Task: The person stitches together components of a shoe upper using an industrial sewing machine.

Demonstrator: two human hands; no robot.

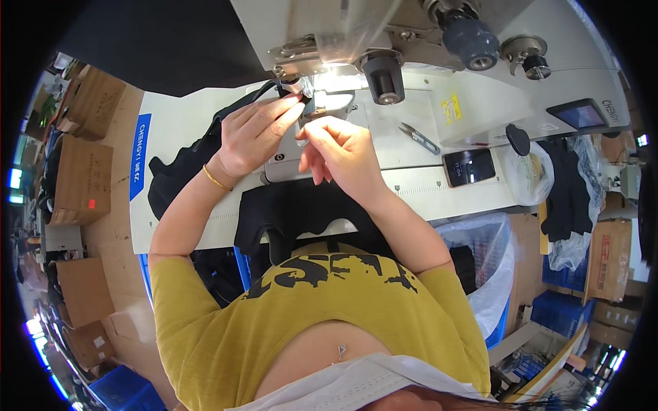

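Beneath the head of the sewing machine [288, 20], our left hand [252, 137] and right hand [345, 154] sit close together with fingers bent; we cannot tell whether either is clamped on anything. Our left fingertips reach into the brightly lit spot there, and our right fingers curl just beside them. On the white desk [425, 203], a black cloth [179, 175] spreads to our left and runs up behind the left hand toward the machine, while a second black cloth [295, 205] lies over the near edge. To our right we have thread snips [421, 139] and a phone [469, 168] lying near each other
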